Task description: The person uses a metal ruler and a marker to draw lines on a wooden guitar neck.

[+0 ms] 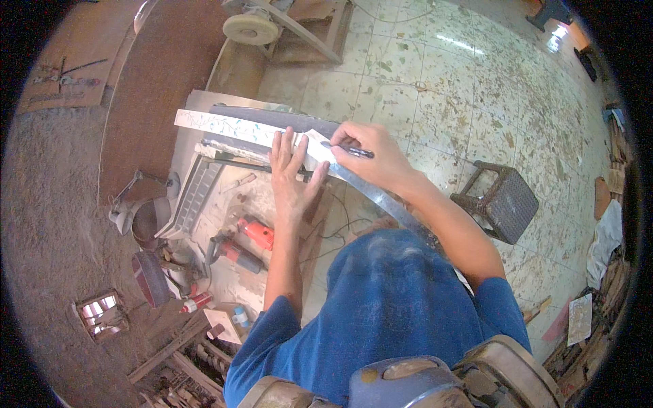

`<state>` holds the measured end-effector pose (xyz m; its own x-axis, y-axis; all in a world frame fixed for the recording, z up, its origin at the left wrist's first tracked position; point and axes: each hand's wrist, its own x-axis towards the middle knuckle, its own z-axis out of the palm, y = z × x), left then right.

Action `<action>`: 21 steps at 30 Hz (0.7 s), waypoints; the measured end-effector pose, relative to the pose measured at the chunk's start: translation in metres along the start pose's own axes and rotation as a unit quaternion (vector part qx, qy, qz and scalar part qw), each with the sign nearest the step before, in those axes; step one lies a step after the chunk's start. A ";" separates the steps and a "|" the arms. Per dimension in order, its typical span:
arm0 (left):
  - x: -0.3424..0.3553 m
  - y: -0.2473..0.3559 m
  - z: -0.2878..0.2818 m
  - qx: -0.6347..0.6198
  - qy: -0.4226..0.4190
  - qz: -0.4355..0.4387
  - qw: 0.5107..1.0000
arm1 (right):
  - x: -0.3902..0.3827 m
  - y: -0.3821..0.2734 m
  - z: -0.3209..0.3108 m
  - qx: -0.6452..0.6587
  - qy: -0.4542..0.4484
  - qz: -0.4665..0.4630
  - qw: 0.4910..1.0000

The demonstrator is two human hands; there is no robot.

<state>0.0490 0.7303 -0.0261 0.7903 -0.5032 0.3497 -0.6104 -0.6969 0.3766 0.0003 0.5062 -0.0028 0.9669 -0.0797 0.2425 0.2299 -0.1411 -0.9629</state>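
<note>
My left hand point(292, 170) lies with fingers spread on a long white strip point(216, 124) with a drawn vine pattern of green leaves. Close by, my right hand point(377, 155) grips a dark pen point(362, 153), its tip end at a piece of white paper point(317, 148) at the strip's right end. A dark grey board point(265, 118) lies along the strip's far side. From the paper, a long bluish-grey band point(381, 197), maybe a metal ruler, runs toward my body. What is beneath my left palm is hidden.
Nearer left, red power tools point(256, 232) rest on a dusty light surface. A brown panel point(153, 95) stands left beside a rough wall. A round pale wheel point(250, 28) sits on a frame at the far side. A dark woven stool point(500, 200) stands on the stained tile floor at right.
</note>
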 end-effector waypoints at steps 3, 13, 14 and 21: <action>-0.001 -0.004 0.003 -0.014 0.011 0.011 1.000 | -0.018 -0.011 -0.017 -0.030 -0.014 0.014 0.999; -0.004 -0.009 0.006 -0.027 0.015 0.010 0.999 | -0.104 -0.035 -0.077 -0.119 -0.085 0.129 0.981; -0.005 -0.009 0.005 -0.030 0.016 0.005 0.999 | -0.112 -0.036 -0.080 -0.146 -0.090 0.135 0.976; -0.005 -0.004 0.003 -0.014 0.017 0.002 1.000 | -0.172 -0.015 -0.047 -0.156 -0.018 0.187 0.970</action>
<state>0.0481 0.7339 -0.0323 0.7856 -0.4879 0.3805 -0.6154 -0.6799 0.3988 -0.1744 0.4760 -0.0241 0.9808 -0.1485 -0.1263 -0.1765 -0.4010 -0.8989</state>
